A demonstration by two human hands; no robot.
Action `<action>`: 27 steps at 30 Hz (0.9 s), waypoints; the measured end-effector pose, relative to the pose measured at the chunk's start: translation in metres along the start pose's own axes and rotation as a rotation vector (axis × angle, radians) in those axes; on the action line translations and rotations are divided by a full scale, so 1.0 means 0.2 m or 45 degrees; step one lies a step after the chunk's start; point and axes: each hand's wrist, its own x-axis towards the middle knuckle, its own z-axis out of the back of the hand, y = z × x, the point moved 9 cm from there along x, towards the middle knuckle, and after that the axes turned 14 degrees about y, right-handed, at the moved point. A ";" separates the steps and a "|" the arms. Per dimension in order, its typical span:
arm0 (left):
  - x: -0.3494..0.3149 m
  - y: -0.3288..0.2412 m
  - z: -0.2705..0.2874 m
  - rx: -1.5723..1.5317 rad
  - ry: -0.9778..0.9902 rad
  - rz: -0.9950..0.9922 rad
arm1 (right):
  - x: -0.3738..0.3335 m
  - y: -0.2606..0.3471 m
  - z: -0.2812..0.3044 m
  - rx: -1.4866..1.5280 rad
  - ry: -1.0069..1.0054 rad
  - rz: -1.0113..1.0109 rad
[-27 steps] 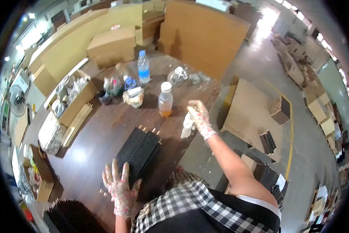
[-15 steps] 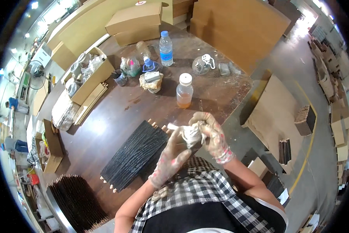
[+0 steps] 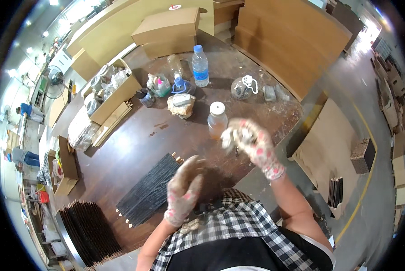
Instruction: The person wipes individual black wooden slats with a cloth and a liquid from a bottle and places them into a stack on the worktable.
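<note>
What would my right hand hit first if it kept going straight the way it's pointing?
Probably the white-capped bottle of amber liquid: the gloved right hand points up-left toward it, just short of it, though depth is hard to judge.

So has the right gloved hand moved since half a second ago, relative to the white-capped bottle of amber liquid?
Yes. The right gloved hand has swung outward from the person's chest toward the white-capped amber bottle, now just right of it.

A dark, glossy wooden counter [image 3: 134, 149] is seen, worn and stained. Cloth gloves, soiled and dotted pink, cover the left hand [image 3: 183, 192] and right hand [image 3: 249, 139]. Matt brown cardboard boxes [image 3: 166, 31] and a clear plastic bottle [image 3: 200, 66] are shown.
</note>
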 end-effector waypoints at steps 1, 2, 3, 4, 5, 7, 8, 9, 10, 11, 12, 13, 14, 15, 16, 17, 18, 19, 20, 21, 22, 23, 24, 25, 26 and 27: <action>-0.03 -0.01 0.06 0.170 -0.039 -0.077 | 0.05 0.07 0.07 0.204 -0.101 0.105; -0.08 -0.02 0.12 0.340 -0.080 -0.151 | 0.10 0.14 0.14 -0.085 -0.239 0.367; -0.11 -0.04 0.15 0.309 -0.133 -0.140 | 0.15 0.27 0.12 -0.509 -0.315 0.486; -0.15 -0.03 0.19 0.314 -0.157 -0.138 | 0.19 0.39 0.08 -0.931 -0.389 0.607; -0.19 -0.03 0.22 0.461 -0.188 -0.124 | 0.28 0.34 0.03 -1.155 -0.278 0.559; -0.25 -0.06 0.25 0.631 -0.250 -0.152 | 0.35 0.21 -0.08 -1.230 -0.133 0.512; -0.27 -0.05 0.27 0.625 -0.266 -0.153 | 0.32 0.18 -0.13 -1.218 -0.158 0.450; -0.32 -0.08 0.28 0.816 -0.331 -0.187 | 0.28 0.16 -0.15 -1.390 -0.164 0.395; -0.37 -0.10 0.29 1.008 -0.390 -0.216 | 0.30 0.15 -0.14 -1.386 -0.135 0.407; -0.39 -0.09 0.32 1.067 -0.459 -0.193 | 0.32 0.15 -0.10 -1.366 -0.140 0.420; -0.41 -0.08 0.34 1.124 -0.500 -0.169 | 0.34 0.15 -0.09 -1.346 -0.154 0.419; -0.42 -0.07 0.36 1.158 -0.495 -0.147 | 0.35 0.17 -0.11 -1.362 -0.138 0.453; -0.43 -0.06 0.37 1.191 -0.487 -0.126 | 0.36 0.18 -0.11 -1.361 -0.122 0.447; -0.43 -0.06 0.38 1.180 -0.486 -0.127 | 0.41 0.16 -0.13 -1.472 -0.006 0.337; -0.44 -0.05 0.39 1.180 -0.495 -0.116 | 0.44 0.14 -0.15 -1.580 0.109 0.226; -0.45 -0.05 0.40 1.220 -0.506 -0.130 | 0.45 0.15 -0.15 -1.551 0.164 0.198; -0.46 -0.05 0.41 1.262 -0.515 -0.145 | 0.47 0.14 -0.15 -1.528 0.215 0.140; -0.47 -0.03 0.42 1.275 -0.511 -0.135 | 0.49 0.14 -0.15 -1.495 0.237 0.167; -0.48 -0.04 0.43 1.276 -0.517 -0.126 | 0.50 0.12 -0.15 -1.465 0.259 0.191; -0.46 -0.07 0.42 1.349 -0.501 -0.101 | 0.51 0.11 -0.13 -1.468 0.264 0.195; -0.45 -0.09 0.42 1.423 -0.482 -0.076 | 0.51 0.12 -0.08 -1.369 0.170 0.290; -0.46 -0.05 0.43 1.435 -0.443 -0.042 | 0.50 0.11 -0.02 -1.269 0.075 0.382; -0.46 -0.05 0.43 1.425 -0.445 -0.063 | 0.47 0.10 0.10 -1.144 -0.002 0.491; -0.44 -0.04 0.43 1.463 -0.428 -0.022 | 0.44 -0.08 0.30 -0.865 -0.149 0.301; -0.43 -0.03 0.42 1.499 -0.407 0.019 | 0.39 -0.24 0.46 -0.581 -0.292 0.112; -0.41 -0.02 0.43 1.488 -0.356 0.140 | 0.34 -0.22 0.49 -0.592 -0.308 0.114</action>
